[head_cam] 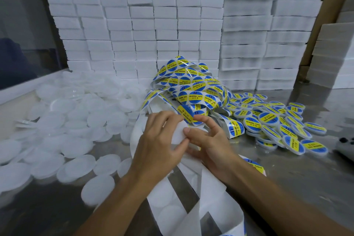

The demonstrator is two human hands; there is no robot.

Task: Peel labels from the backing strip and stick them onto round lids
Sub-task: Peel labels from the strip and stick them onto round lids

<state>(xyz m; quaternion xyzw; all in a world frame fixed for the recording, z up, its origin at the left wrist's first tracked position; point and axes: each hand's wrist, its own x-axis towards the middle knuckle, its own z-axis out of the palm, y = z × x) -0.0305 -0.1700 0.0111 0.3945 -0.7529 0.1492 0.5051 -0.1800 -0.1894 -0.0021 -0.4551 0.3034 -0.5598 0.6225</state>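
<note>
Head view: my left hand [162,140] pinches the white backing strip [191,188]; my right hand [206,140] pinches the blue-yellow label [186,114] curling at its far edge. Strip runs near-to-far. Bare lids [76,126] lie left, nearer my left hand; labelled lids [272,122] right.

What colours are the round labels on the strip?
Blue with a yellow band, on the labels; head view.

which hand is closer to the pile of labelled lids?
Right. The right hand sits just beside the pile of labelled lids; the left hand is on the far side of it, toward the plain lids.
</note>
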